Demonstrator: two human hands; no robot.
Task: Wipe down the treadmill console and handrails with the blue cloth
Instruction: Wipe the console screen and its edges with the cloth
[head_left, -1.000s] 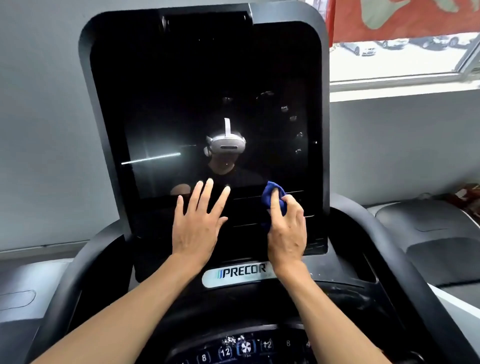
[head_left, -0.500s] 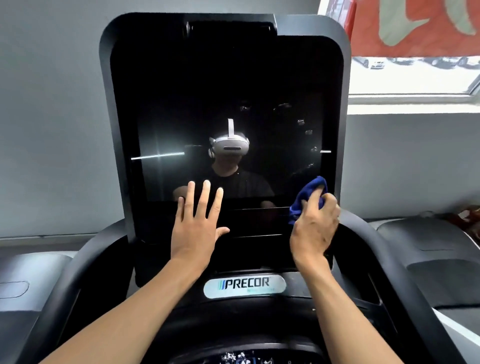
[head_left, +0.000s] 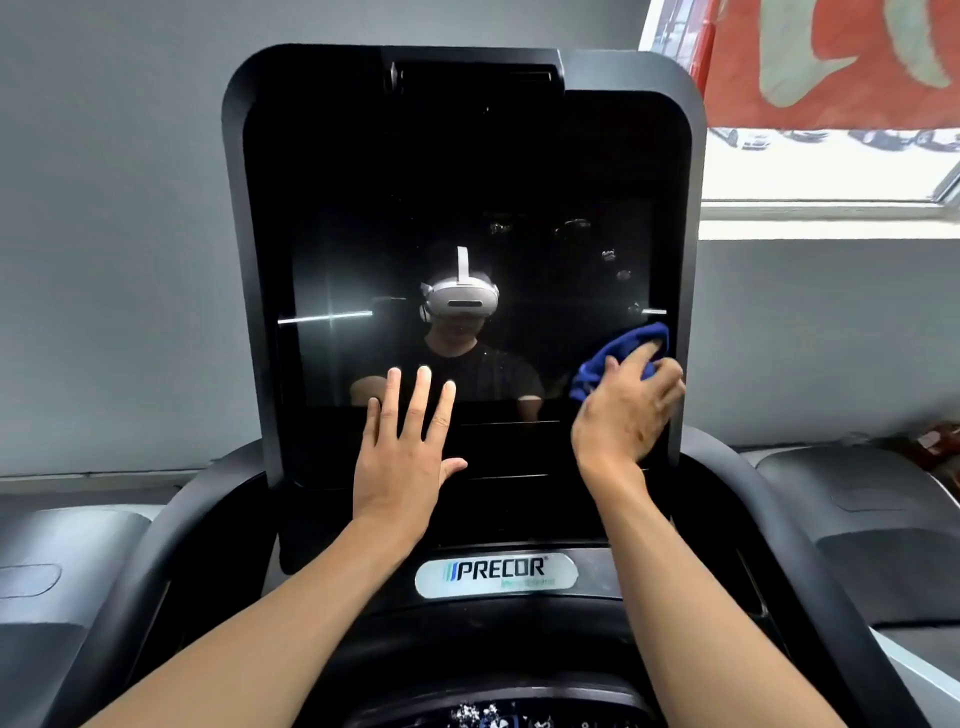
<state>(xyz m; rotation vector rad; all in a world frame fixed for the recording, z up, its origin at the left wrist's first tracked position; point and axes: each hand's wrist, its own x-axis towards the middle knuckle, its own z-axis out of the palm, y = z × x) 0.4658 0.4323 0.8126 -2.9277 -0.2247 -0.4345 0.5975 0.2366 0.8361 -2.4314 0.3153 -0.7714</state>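
The treadmill console (head_left: 467, 171) is a tall black glossy screen straight ahead, with a silver PRECOR badge (head_left: 496, 574) below it. My right hand (head_left: 626, 415) holds the bunched blue cloth (head_left: 618, 353) against the screen's lower right edge, its fingers curled over the cloth. My left hand (head_left: 402, 447) lies flat on the lower middle of the screen with its fingers spread. Dark curved handrails run down on the left (head_left: 156, 551) and the right (head_left: 769, 519) of the console.
A grey wall stands behind the console, and a window (head_left: 831, 171) with a red banner is at the upper right. Neighbouring treadmill decks sit at the left (head_left: 47, 561) and right (head_left: 872, 499). A button panel shows at the bottom edge (head_left: 498, 714).
My right hand has slid the cloth from the lower middle of the screen to its lower right edge. My left hand stays flat on the screen. The view has tilted up slightly.
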